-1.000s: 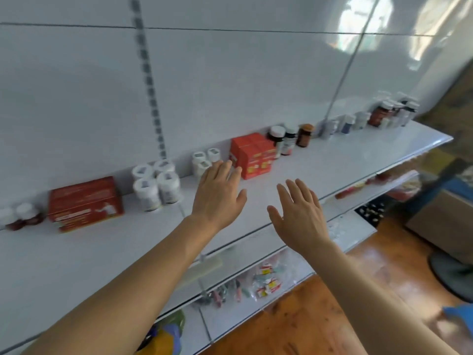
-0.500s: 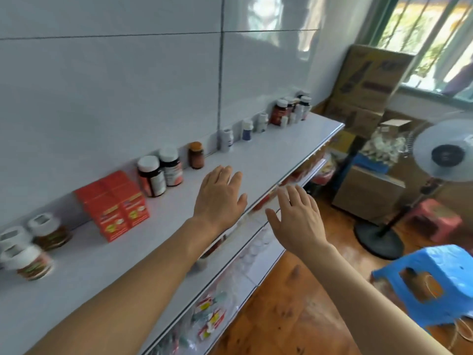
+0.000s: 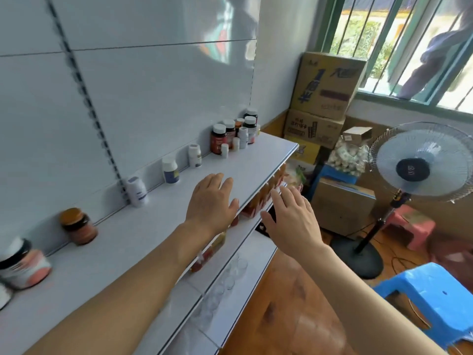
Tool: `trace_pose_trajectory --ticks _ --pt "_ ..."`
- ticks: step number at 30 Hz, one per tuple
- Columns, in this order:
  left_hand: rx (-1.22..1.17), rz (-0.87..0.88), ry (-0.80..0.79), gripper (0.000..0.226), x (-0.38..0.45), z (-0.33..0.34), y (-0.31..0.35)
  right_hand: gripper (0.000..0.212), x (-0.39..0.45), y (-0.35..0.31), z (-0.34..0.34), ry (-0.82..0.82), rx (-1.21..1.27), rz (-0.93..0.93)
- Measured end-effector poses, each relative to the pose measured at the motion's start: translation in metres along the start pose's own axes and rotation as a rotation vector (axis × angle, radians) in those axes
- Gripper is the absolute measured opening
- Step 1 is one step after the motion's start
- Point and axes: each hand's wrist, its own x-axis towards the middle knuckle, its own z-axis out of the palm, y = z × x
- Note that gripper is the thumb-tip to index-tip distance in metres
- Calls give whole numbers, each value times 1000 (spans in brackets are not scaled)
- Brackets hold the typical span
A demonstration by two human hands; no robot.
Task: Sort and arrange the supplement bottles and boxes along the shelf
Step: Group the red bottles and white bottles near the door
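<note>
Hovering my left hand (image 3: 211, 201) flat over the shelf (image 3: 143, 239) — fingers spread, empty; right hand (image 3: 291, 221) likewise beyond its edge — bottle cluster (image 3: 234, 135) well ahead.

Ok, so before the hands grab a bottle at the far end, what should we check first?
1. Left hand free: ok, fingers straight, holding nothing.
2. Right hand free: ok, open, out past the shelf edge.
3. Far cluster of bottles upright: ok, all standing.
4. Bare shelf ahead of the left hand: ok.
5. Three white bottles along the back wall standing apart: ok.
6. Labels readable for sorting: cannot tell, too small.
</note>
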Motion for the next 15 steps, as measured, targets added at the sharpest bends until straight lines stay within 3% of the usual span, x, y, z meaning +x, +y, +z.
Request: trace_pose_trajectory --ticks 7,15 --pt "-25 -153 2 55 99 43 37 60 104 96 15 -58 16 -140" --pt "-6 -298 56 51 191 76 10 61 229 121 54 -133 63 -316"
